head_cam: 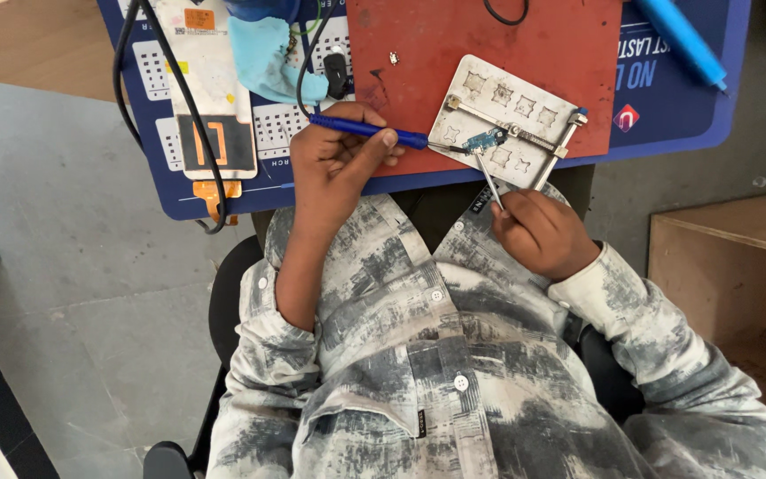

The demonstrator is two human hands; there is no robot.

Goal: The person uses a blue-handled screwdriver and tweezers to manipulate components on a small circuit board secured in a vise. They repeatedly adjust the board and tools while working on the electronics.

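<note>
My left hand (337,158) grips a blue soldering iron (367,129) like a pen, its tip reaching right to a small blue circuit board (487,139). The board is clamped in a pale metal holder plate (525,102) with star-shaped cutouts. My right hand (538,232), closer to my body, pinches thin metal tweezers (490,180) whose points touch the same small board from below. Both hands hover at the near edge of the table, over my patterned shirt.
The holder lies on a red mat (454,44) on top of a blue work mat (676,106). A white phone panel (201,80), a black cable (124,80), a light blue cloth (268,58) and a blue tool (683,40) lie around. A wooden box (738,266) stands at right.
</note>
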